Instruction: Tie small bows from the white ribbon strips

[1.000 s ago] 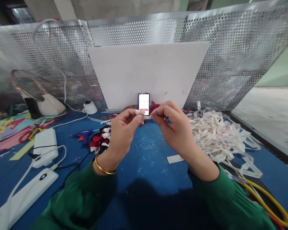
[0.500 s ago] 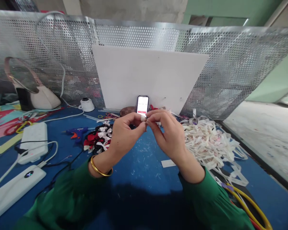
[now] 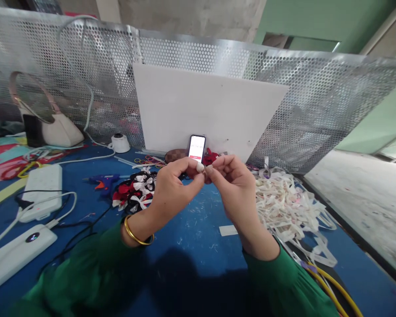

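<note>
My left hand (image 3: pixel 178 185) and my right hand (image 3: pixel 232 187) meet above the middle of the blue table (image 3: pixel 198 242). Between left thumb and forefinger I pinch a small white piece (image 3: pixel 200 167), which looks like fabric or ribbon; its exact shape is too small to make out. The right thumb and fingertips close at its right side, and whatever they grip is mostly hidden. Just behind the fingertips a phone (image 3: pixel 197 147) with a lit screen leans on a white board (image 3: pixel 211 110). Left of my left hand lies a heap of black, red and white bows (image 3: pixel 137 189).
A blue glue gun (image 3: pixel 104 181) lies beyond the bows. White ribbon strips (image 3: pixel 290 202) are piled at right, with yellow-handled scissors (image 3: pixel 336 281) in front. A white power strip (image 3: pixel 42 191), a power bank (image 3: pixel 23 255) and cables occupy the left. A handbag (image 3: pixel 61 130) stands by the perforated metal screen (image 3: pixel 317 105).
My right hand has turned, its thumb now pressing from the near side and its fingers curled more. The white piece shows more clearly at my left fingertips. The camera view has shifted slightly.
</note>
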Demonstrator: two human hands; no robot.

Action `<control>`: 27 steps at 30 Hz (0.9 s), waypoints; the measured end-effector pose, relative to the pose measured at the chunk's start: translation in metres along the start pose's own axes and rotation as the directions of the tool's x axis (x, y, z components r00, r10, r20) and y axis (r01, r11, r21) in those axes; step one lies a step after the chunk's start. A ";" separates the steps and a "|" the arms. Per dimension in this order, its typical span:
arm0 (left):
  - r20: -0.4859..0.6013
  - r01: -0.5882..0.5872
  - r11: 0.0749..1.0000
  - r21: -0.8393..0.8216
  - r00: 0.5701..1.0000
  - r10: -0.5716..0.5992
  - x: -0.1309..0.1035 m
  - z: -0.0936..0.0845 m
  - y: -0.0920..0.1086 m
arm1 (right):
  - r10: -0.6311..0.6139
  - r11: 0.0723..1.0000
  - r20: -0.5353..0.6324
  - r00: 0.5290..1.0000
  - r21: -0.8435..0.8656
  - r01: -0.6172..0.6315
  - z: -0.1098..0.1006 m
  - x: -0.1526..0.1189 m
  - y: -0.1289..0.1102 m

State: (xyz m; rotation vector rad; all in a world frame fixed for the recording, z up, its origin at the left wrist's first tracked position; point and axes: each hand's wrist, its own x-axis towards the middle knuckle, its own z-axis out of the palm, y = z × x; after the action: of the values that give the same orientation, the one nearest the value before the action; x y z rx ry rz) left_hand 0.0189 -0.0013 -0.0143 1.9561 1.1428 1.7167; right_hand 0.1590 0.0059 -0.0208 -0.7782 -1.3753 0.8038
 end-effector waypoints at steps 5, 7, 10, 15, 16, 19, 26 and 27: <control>-0.001 -0.010 0.999 0.039 1.000 0.010 0.001 0.000 -0.001 | 0.045 0.996 -0.026 0.999 0.076 -0.043 0.003 0.001 0.003; 0.015 0.013 1.000 0.019 1.000 -0.014 0.002 -0.001 0.000 | 0.024 0.999 -0.052 0.998 0.035 -0.022 0.003 0.000 0.002; 0.026 0.030 1.000 -0.007 0.999 -0.030 0.002 -0.001 0.002 | -0.034 0.998 -0.053 0.998 -0.049 0.032 0.003 -0.002 0.000; -0.003 0.055 0.997 -0.047 0.998 -0.056 0.002 -0.002 0.001 | -0.139 0.964 0.006 0.990 -0.229 0.136 -0.002 -0.003 -0.008; -0.014 0.063 0.996 -0.062 0.998 -0.064 0.002 -0.002 0.001 | -0.162 0.952 0.027 0.986 -0.259 0.164 -0.003 -0.004 -0.009; -0.022 0.078 0.992 -0.102 0.997 -0.081 0.004 -0.004 -0.001 | -0.242 0.910 0.089 0.966 -0.325 0.257 -0.003 -0.004 -0.013; 0.025 0.118 0.976 -0.182 0.993 -0.115 0.005 -0.007 -0.002 | -0.309 0.866 0.104 0.945 -0.381 0.325 -0.001 -0.005 -0.007; 0.028 0.119 0.975 -0.185 0.993 -0.116 0.005 -0.007 -0.002 | -0.308 0.866 0.092 0.947 -0.384 0.320 -0.001 -0.004 -0.007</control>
State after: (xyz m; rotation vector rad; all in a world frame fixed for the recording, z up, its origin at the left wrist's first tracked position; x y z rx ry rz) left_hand 0.0118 0.0018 -0.0103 1.7530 1.0288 1.6771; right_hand 0.1605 -0.0010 -0.0175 -0.8217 -1.6643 0.2800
